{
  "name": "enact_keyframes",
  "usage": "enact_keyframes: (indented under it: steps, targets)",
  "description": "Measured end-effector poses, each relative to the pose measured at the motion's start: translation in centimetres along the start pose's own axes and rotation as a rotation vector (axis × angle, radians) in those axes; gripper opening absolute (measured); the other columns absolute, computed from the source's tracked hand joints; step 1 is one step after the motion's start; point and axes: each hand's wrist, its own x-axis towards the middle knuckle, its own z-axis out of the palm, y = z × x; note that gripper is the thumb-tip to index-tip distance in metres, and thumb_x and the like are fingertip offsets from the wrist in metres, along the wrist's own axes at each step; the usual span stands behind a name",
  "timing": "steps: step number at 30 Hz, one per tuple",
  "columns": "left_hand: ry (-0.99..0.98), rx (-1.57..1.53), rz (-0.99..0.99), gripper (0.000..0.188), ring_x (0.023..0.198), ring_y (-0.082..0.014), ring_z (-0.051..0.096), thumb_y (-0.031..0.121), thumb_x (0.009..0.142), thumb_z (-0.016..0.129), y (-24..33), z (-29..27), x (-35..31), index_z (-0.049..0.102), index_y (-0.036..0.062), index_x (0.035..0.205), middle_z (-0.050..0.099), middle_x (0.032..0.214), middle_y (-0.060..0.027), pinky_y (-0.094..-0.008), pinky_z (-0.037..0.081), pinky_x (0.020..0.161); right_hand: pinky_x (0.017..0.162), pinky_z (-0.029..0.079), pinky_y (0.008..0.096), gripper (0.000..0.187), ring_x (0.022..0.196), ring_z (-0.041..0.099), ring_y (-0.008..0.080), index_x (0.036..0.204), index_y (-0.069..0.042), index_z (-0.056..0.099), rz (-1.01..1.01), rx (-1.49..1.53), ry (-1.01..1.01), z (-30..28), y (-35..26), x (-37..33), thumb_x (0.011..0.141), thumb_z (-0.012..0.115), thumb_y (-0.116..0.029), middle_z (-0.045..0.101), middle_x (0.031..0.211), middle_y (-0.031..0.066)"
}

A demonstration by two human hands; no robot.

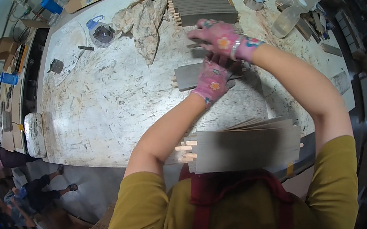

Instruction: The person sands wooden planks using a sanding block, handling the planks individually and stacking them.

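the near pile (245,152) of flat gray boards sits at the table (100,118) edge, top ones fanned out. a bumped elbow might knock some off. pale wood sticks (184,148) poke out its side. the left hand (213,79) lies over a smooth gray board (186,76); the right hand (216,35) bends its fingers just past it. i can't tell if either grips. behind is a ridged gray stack (203,9).

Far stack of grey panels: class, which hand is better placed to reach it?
Probably the right hand: it appears close to the far stack, while the left hand is farther from it.
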Motion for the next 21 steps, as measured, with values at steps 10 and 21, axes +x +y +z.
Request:
enact_keyframes:
  steps: [10, 21]
  targets:
    - [-0.214, -0.209, -0.137, 0.057, 0.098, -0.0341, 0.062, 0.021, 0.088, 0.064, -5.5, -10.6, 1.3, 0.046, 0.0199, 0.142, 0.06, 0.112, -0.0174, -0.0414, 0.052, 0.087, 0.093, 0.051, 0.0412, 0.04, 0.108, 0.063, 0.0315, 0.13, -0.021, 0.057, 0.114, 0.128, 0.341, -11.3, 2.0, -13.8, 0.091, 0.063, -0.027, 0.061, 0.125, 0.0082]
    - [-0.688, -0.535, 0.237, 0.068, 0.101, -0.0275, 0.065, 0.045, 0.091, 0.064, 6.9, -25.7, 6.2, 0.045, 0.0024, 0.141, 0.067, 0.102, -0.0184, -0.0361, 0.053, 0.087, 0.098, 0.045, 0.0275, 0.04, 0.111, 0.057, 0.013, 0.132, -0.002, 0.055, 0.399, 0.756, 0.639, -11.3, 5.1, -24.6, 0.094, 0.059, -0.012, 0.061, 0.122, 0.0096]
